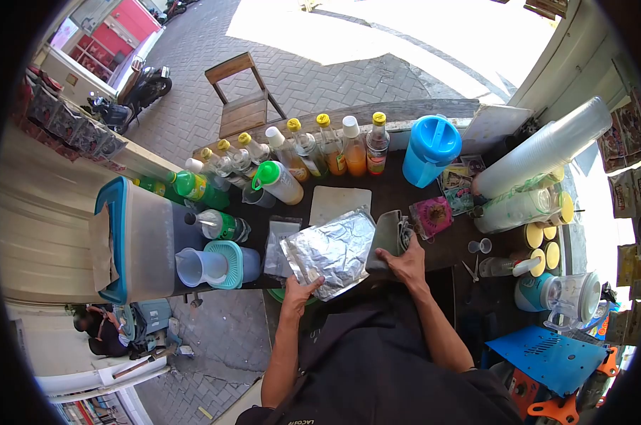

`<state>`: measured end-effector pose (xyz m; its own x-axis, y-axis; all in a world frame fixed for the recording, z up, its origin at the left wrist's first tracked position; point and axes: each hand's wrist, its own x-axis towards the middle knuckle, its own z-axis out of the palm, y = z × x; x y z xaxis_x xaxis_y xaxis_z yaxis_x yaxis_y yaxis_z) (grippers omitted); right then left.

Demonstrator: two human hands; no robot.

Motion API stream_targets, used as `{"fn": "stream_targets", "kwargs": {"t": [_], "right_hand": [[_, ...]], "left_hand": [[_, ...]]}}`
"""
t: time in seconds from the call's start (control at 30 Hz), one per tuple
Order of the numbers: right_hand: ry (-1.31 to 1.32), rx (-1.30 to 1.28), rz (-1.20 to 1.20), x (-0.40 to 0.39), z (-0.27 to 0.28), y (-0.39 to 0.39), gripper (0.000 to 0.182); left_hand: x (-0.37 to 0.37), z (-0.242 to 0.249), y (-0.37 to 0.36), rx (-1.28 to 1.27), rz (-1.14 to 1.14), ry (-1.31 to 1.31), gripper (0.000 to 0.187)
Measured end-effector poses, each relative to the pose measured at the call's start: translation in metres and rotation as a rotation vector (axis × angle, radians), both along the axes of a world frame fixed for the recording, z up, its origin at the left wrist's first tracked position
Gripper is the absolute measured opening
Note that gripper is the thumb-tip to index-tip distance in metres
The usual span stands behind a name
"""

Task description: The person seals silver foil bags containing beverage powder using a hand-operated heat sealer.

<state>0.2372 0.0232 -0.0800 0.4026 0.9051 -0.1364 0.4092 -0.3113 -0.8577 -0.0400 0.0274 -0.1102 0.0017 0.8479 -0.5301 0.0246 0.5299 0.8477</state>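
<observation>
A shiny silver foil pouch (332, 253) lies tilted at the front of the dark counter, partly over a pale board (340, 203). My left hand (300, 292) is closed on its lower left edge, thumb on top. To the right of the pouch, my right hand (406, 265) grips a flat grey object (387, 232) with a crumpled edge; its kind is not clear. Beyond that hand lies a pink packet (431, 215). Beside the pouch on the left is a clear plastic packet (282, 244).
Several syrup bottles (332, 150) line the counter's back edge, near a blue jug (431, 151). Stacked plastic cups (540, 159) lean at the right, above scissors (470, 270). A large tub (150, 241) and a measuring jug (196, 268) stand left. A person (108, 333) is lower left.
</observation>
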Motion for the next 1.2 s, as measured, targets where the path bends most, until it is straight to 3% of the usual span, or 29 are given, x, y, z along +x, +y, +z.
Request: {"fn": "stream_targets", "kwargs": {"t": [0.1,0.17,0.2,0.23,0.3,0.37,0.4,0.47,0.5,0.57,0.63,0.67,0.7,0.77,0.83,0.9,0.97,1.0,1.07,1.1,1.17,1.2], "right_hand": [[0.067,-0.03,0.316,-0.045,0.005,0.005,0.067],[0.107,-0.014,0.629,-0.073,-0.001,0.002,0.067],[0.001,0.123,0.807,-0.078,-0.012,0.001,0.061],[-0.004,0.118,0.809,-0.075,-0.025,0.004,0.061],[-0.291,0.019,0.789,-0.057,-0.045,0.013,0.055],[-0.37,-0.156,0.594,-0.015,-0.035,0.036,0.049],[-0.376,-0.155,0.606,-0.014,-0.031,0.049,0.049],[-0.515,-0.046,0.314,-0.022,-0.026,0.053,0.061],[-0.515,-0.047,0.319,-0.034,-0.022,0.049,0.061],[-0.297,0.123,0.529,-0.066,-0.016,0.039,0.057],[-0.072,0.026,0.994,-0.075,-0.019,0.034,0.048],[-0.13,-0.108,1.05,-0.073,-0.03,0.035,0.04],[-0.311,-0.13,0.951,-0.063,-0.049,0.038,0.033],[-0.619,0.001,0.451,-0.04,-0.042,0.051,0.018],[-0.672,0.082,0.195,-0.032,-0.022,0.064,0.017],[-0.654,0.051,0.202,-0.059,-0.018,0.064,0.022],[-0.484,0.096,0.573,-0.092,-0.047,0.051,0.025],[-0.371,-0.118,0.916,-0.106,-0.04,0.053,0.024],[0.101,-0.214,1.18,-0.121,-0.014,0.058,0.027],[0.099,-0.217,1.183,-0.118,-0.017,0.062,0.027],[-0.096,-0.245,1.011,-0.106,-0.034,0.071,0.026],[-0.379,-0.099,0.85,-0.093,-0.05,0.077,0.028]], "left_hand": [[0.004,0.009,-0.021,-0.075,0.006,0.094,0.046],[-0.004,-0.016,-0.033,-0.075,-0.018,0.171,0.042],[-0.004,-0.017,-0.036,-0.067,-0.019,0.137,0.036],[-0.002,-0.019,-0.039,-0.062,-0.02,0.103,0.031],[-0.001,-0.022,-0.046,-0.1,0.036,0.11,0.028],[0.001,-0.025,-0.051,-0.065,0.075,0.017,0.028],[0.005,-0.023,-0.046,-0.064,0.086,0.012,0.028],[0.01,-0.015,-0.045,-0.207,0.025,-0.133,0.028],[0.011,-0.015,-0.044,-0.21,0.03,-0.134,0.028],[0.01,-0.02,-0.041,-0.181,0.031,-0.158,0.028],[0.007,-0.027,-0.043,-0.195,0.043,-0.148,0.026],[0.006,-0.031,-0.044,-0.185,0.025,-0.138,0.025],[0.006,-0.035,-0.046,-0.175,0.009,-0.13,0.024],[0.008,-0.038,-0.049,-0.212,0.009,-0.127,0.021],[0.007,-0.038,-0.048,-0.247,-0.013,-0.105,0.019],[0.01,-0.04,-0.048,-0.249,-0.016,-0.118,0.019],[0.019,-0.04,-0.047,-0.246,-0.032,-0.136,0.018],[0.023,-0.037,-0.047,-0.211,-0.004,-0.179,0.018],[0.035,-0.031,-0.047,-0.176,0.073,-0.17,0.019],[0.032,-0.033,-0.049,-0.177,0.075,-0.173,0.019],[0.024,-0.029,-0.051,-0.196,-0.129,-0.154,0.02],[0.021,-0.02,-0.048,-0.275,-0.218,0.069,0.023]]}}
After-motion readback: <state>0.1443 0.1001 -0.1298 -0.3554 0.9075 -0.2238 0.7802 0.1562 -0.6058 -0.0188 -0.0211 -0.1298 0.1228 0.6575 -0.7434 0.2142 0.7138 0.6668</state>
